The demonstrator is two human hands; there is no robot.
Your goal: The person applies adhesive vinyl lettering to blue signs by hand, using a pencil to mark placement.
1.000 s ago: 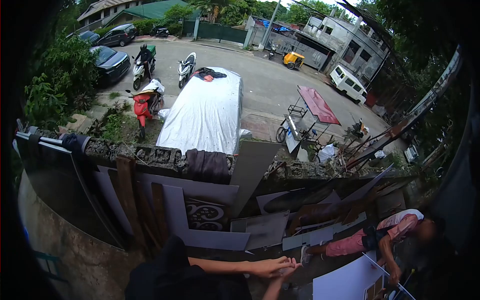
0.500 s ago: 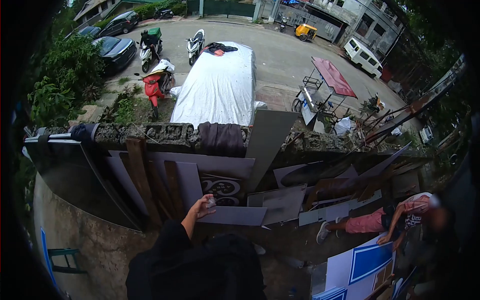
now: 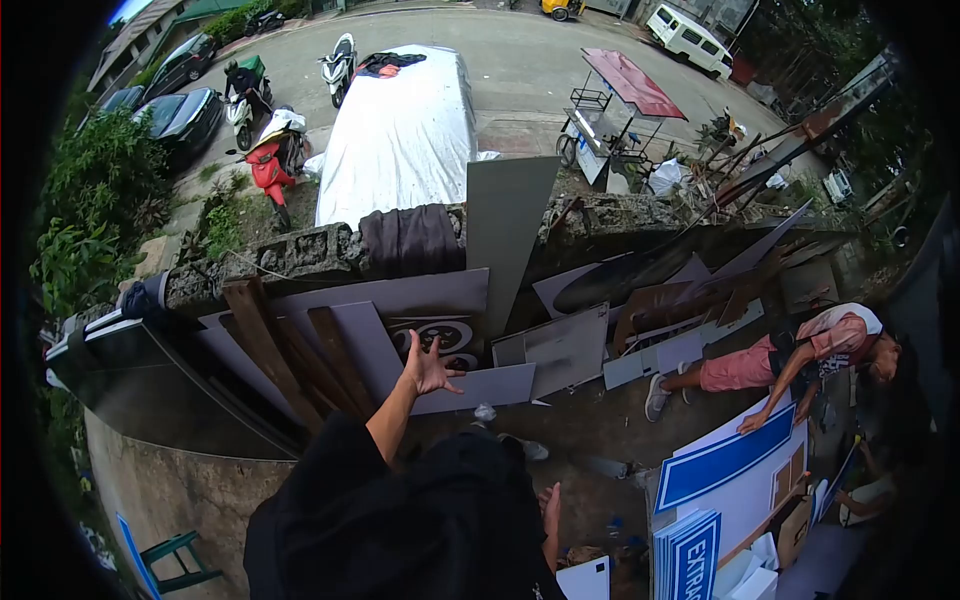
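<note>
My left hand (image 3: 432,370) reaches out in front of the leaning boards with its fingers spread and nothing in it. Below and to the right of it is a small crumpled whitish, see-through wad (image 3: 485,412), apart from the fingers. My right hand (image 3: 550,502) shows beside my dark clothing, low in the middle, its fingers pointing up and loosely apart with nothing visible in them. Nearest to it is a white panel (image 3: 584,580) at the bottom edge. A pale board (image 3: 475,388) leans low against the wall just behind my left hand.
A rough block wall (image 3: 610,212) runs across, with wooden planks (image 3: 272,345) and a tall grey board (image 3: 508,225) against it. At right a person (image 3: 790,360) handles a blue-and-white sign (image 3: 728,458) near stacked signs (image 3: 688,555). A green stool (image 3: 180,562) stands lower left.
My left hand has opened and let go of the crumpled wad, which is now lower and to the right. My right hand has come into view. The other person's head has lifted.
</note>
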